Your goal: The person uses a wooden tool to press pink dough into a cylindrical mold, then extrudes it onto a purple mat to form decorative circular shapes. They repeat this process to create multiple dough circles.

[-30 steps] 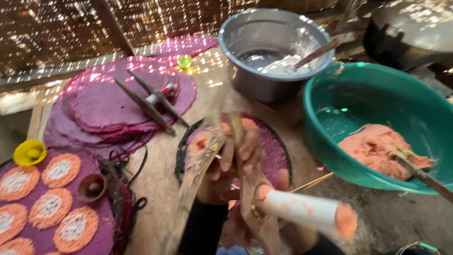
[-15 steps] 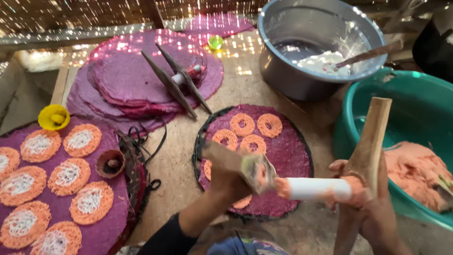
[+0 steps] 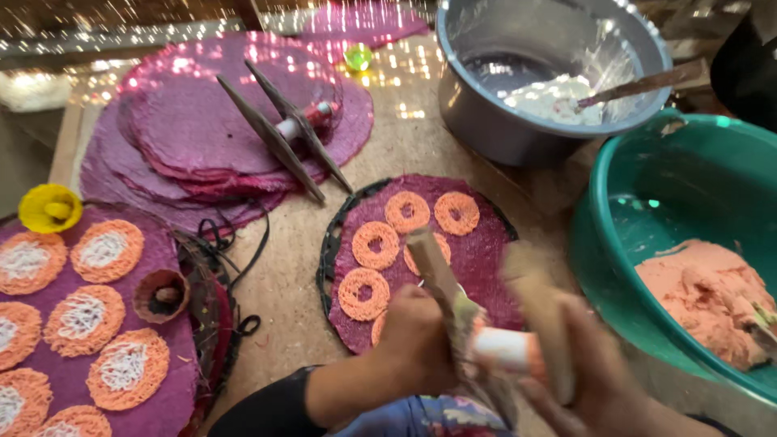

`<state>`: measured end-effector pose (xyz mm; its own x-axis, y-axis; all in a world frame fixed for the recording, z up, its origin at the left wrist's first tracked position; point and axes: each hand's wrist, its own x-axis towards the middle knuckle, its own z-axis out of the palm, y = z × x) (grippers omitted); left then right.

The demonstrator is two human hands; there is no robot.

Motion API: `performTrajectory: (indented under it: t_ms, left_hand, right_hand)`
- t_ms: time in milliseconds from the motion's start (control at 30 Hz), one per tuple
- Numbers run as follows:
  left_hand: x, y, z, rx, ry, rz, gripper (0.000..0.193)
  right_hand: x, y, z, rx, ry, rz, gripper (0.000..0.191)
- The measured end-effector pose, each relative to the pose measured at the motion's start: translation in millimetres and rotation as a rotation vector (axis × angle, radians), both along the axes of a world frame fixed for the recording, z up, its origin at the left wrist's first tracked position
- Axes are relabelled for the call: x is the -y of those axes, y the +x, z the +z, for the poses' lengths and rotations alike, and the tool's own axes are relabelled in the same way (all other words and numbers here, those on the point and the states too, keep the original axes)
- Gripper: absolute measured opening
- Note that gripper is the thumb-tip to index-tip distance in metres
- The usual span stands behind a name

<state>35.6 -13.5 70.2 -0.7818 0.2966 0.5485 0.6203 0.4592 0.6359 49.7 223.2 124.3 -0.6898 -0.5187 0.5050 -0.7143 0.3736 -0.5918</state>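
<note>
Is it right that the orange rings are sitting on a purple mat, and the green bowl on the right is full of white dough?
Not quite. The orange rings do sit on the purple mat, but the dough in the green bowl is orange-pink, not white, and it fills only part of the bowl. The white stuff is in the metal pot. The head view shows this.

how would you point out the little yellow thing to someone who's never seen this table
Start at the big purple mat covered with orange spirals at the left edge. Just above its top corner sits the small yellow cup-shaped piece on the bare wood. It is the only yellow item there, brighter than the brown one lying on the mat.
</note>
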Motion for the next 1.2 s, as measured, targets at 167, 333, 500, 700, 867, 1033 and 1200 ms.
performTrajectory:
  t_ms: [167,333,500,700,867,1033,1200]
  left_hand:
    - [-14,-6,-23,0.312,-0.226,-0.052,0.034]
    - [0,-49,-29,0.467,-0.074,-0.003,0.050]
    - [26,-67,-40,-0.091,0.156,0.216,0.056]
    - [138,-84,-86,0.356,-0.278,0.920,0.067]
    - [161,-59,-134,0.718,-0.421,0.828,0.038]
    - [149,-74,-152,0.672,-0.373,0.827,0.036]
    - [145,-138,-135,0.712,-0.153,0.711,0.027]
  right_hand:
    - [6,-8,-28,0.176,0.079,0.024,0.090]
    - [-31,-41,-62,1.117,-0.260,0.134,0.124]
    - [-70,-43,-162,1.418,-0.530,0.207,0.088]
    - [-82,-78,-228,0.917,-0.324,-0.462,0.070]
    - [-59,-82,-213,0.794,-0.566,-0.298,0.071]
    - [-36,-75,-204,0.765,-0.725,-0.212,0.076]
    - [-55,-42,-238,0.850,-0.668,-0.233,0.073]
